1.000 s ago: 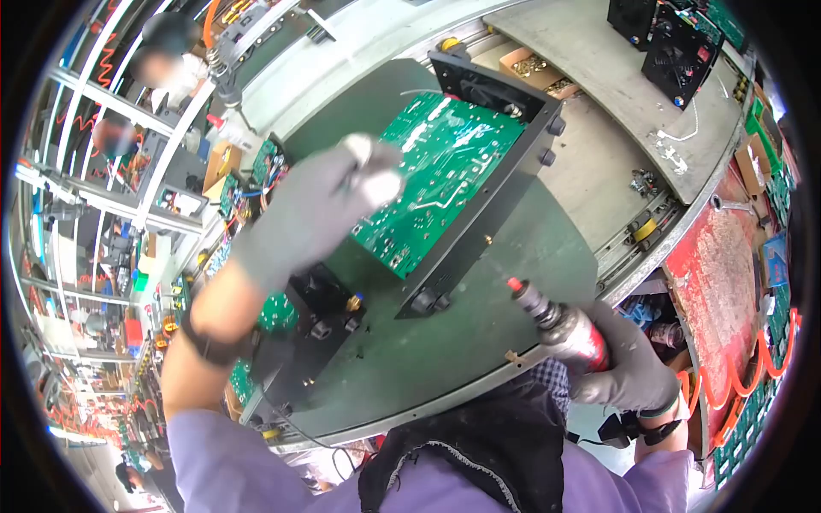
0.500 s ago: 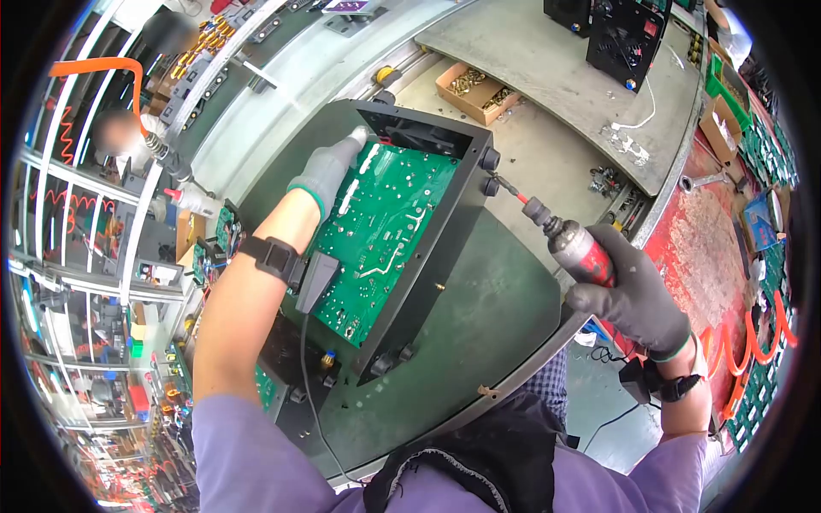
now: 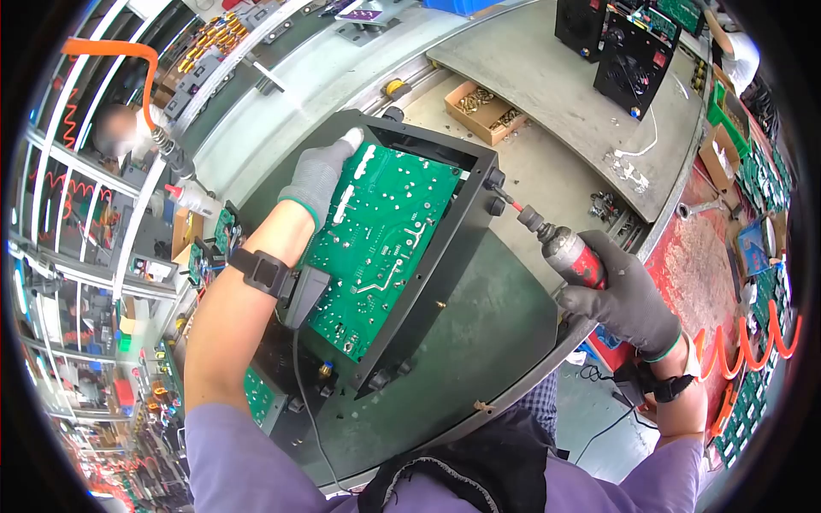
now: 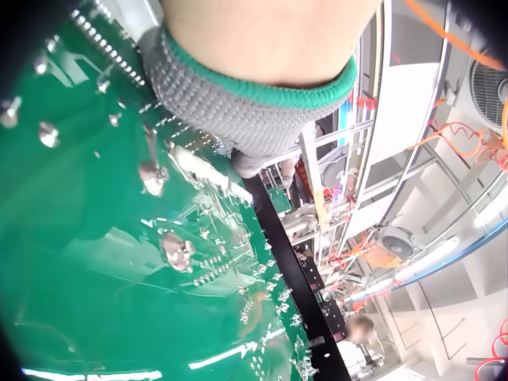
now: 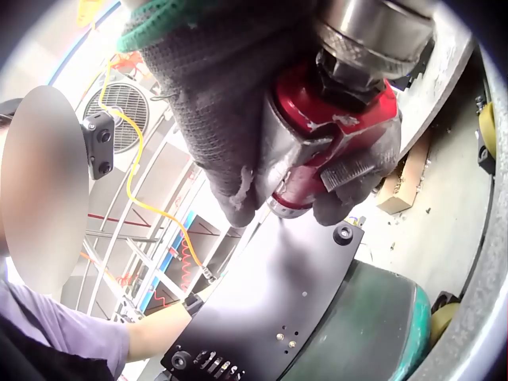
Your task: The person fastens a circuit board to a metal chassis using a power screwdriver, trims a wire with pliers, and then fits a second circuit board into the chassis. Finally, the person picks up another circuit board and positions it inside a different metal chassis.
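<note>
In the head view a black metal case [image 3: 425, 286] lies on the dark green work surface, a green circuit board [image 3: 376, 231] showing in its open top. My gloved left hand [image 3: 321, 175] holds the case's left edge near the far corner; its fingers on the outer side are hidden. My gloved right hand [image 3: 629, 295] grips a red and silver power screwdriver [image 3: 571, 255]. Its bit points at the round black feet [image 3: 494, 205] on the case's right side, the tip right by them. In the right wrist view the driver [image 5: 333, 135] stands over the case's side panel [image 5: 270, 294].
A cardboard box of brass-coloured parts [image 3: 486, 111] sits beyond the case. Black units [image 3: 637, 68] stand on the grey board [image 3: 547, 81] at the back right. Another driver [image 3: 175, 158] hangs at left on an orange hose. A second case [image 3: 299, 363] lies near left.
My left hand has moved from above the board to the case's left edge. My right hand has brought the screwdriver up to the feet on the case's side. The head view has shifted.
</note>
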`<state>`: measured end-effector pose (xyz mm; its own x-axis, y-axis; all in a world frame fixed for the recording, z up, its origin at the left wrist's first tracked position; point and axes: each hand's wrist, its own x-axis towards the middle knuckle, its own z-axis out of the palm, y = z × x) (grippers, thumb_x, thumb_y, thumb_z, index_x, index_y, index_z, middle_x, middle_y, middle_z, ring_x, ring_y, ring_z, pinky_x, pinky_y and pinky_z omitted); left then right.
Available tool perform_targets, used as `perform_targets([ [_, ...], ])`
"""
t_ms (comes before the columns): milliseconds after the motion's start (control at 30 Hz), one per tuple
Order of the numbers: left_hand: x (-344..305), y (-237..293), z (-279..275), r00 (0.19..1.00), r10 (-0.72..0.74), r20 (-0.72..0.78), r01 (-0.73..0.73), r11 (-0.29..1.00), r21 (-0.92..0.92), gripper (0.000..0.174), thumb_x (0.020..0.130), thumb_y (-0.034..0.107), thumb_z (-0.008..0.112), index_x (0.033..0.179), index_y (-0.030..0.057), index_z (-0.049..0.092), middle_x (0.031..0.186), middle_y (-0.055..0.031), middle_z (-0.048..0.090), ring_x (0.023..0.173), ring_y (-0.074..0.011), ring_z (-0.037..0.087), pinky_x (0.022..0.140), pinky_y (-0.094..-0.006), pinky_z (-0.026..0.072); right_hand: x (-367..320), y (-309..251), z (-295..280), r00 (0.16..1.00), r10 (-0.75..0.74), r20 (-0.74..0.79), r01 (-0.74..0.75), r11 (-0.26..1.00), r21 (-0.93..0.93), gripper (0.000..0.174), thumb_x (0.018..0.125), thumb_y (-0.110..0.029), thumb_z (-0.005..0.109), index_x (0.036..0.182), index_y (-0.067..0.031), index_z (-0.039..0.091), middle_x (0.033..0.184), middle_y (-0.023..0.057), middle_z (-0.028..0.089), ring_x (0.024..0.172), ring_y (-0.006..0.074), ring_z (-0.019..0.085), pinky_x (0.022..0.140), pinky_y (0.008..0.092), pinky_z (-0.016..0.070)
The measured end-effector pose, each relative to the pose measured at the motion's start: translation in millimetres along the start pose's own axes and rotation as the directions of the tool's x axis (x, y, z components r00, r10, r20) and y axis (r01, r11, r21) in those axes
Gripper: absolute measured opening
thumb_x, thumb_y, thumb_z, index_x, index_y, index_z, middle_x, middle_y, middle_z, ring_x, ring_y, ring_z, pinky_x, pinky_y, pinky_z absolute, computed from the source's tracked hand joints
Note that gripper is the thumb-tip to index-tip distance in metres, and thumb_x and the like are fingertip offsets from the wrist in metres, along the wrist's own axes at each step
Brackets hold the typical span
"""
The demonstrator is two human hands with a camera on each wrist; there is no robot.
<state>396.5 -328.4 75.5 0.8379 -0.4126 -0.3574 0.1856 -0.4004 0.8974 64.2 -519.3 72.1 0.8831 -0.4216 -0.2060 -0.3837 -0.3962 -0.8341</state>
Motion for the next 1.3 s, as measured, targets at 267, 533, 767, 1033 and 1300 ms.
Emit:
perform_targets([
  [267, 2.6, -0.8, 0.2, 0.999, 0.045, 0.013, -0.045, 0.998, 0.042, 0.040, 0.086, 0.041, 0.067, 0.090, 0.0007, 0.068, 0.082, -0.0085, 0.067, 0.069, -0.0160, 0.062, 0.066, -0.0293, 0.0496, 8.0, -11.5, -8.1, 0.956, -0.269, -0.120, 0.172, 0.841, -0.514, 0.063, 0.062, -0.033, 0.082, 0.114, -0.0106, 0.054, 0.075, 0.0156, 0.063, 0.073, 0.0371, 0.063, 0.065, 0.0449, 0.0472],
  [533, 17.5, -9.4, -2.1, 0.990, 0.129, -0.057, -0.115, 0.973, 0.202, 0.046, 0.083, 0.043, 0.069, 0.088, -0.0032, 0.068, 0.077, -0.0086, 0.066, 0.063, -0.0146, 0.061, 0.060, -0.0288, 0.0478, 18.4, -7.6, -15.4, 0.879, -0.474, -0.055, 0.273, 0.594, -0.756, 0.069, 0.064, -0.031, 0.081, 0.122, -0.0079, 0.051, 0.074, 0.0137, 0.061, 0.069, 0.0350, 0.060, 0.062, 0.0443, 0.0453],
  [767, 6.2, 1.4, 0.1, 0.992, 0.121, -0.031, -0.110, 0.964, 0.241, 0.050, 0.084, 0.048, 0.065, 0.084, -0.0019, 0.069, 0.073, -0.0083, 0.065, 0.060, -0.0144, 0.059, 0.057, -0.0299, 0.0465, 20.6, -16.0, -19.5, 0.861, -0.508, -0.015, 0.282, 0.501, -0.819, 0.073, 0.063, -0.032, 0.081, 0.124, -0.0076, 0.050, 0.080, 0.0133, 0.062, 0.072, 0.0340, 0.060, 0.066, 0.0433, 0.0451],
  [1033, 0.3, 7.8, 2.8, 0.972, 0.208, 0.108, -0.228, 0.737, 0.636, 0.063, 0.090, 0.055, 0.051, 0.099, -0.0052, 0.067, 0.096, -0.0193, 0.068, 0.088, -0.0312, 0.064, 0.084, -0.0392, 0.0452, 15.1, -27.7, -24.0, 0.891, -0.448, -0.077, 0.196, 0.530, -0.825, 0.080, 0.054, -0.031, 0.084, 0.124, -0.0096, 0.051, 0.080, 0.0126, 0.062, 0.075, 0.0338, 0.061, 0.067, 0.0418, 0.0466],
  [1300, -100.7, 43.1, -153.2, 0.893, 0.411, 0.184, -0.440, 0.713, 0.545, 0.043, 0.088, 0.044, 0.060, 0.095, 0.0010, 0.065, 0.085, -0.0024, 0.063, 0.072, -0.0103, 0.052, 0.070, -0.0249, 0.0428, -31.1, 116.1, -78.5, 0.882, -0.355, -0.309, -0.006, 0.648, -0.762, 0.064, 0.072, -0.030, 0.078, 0.125, -0.0049, 0.054, 0.096, 0.0197, 0.066, 0.086, 0.0374, 0.065, 0.072, 0.0412, 0.0502],
])
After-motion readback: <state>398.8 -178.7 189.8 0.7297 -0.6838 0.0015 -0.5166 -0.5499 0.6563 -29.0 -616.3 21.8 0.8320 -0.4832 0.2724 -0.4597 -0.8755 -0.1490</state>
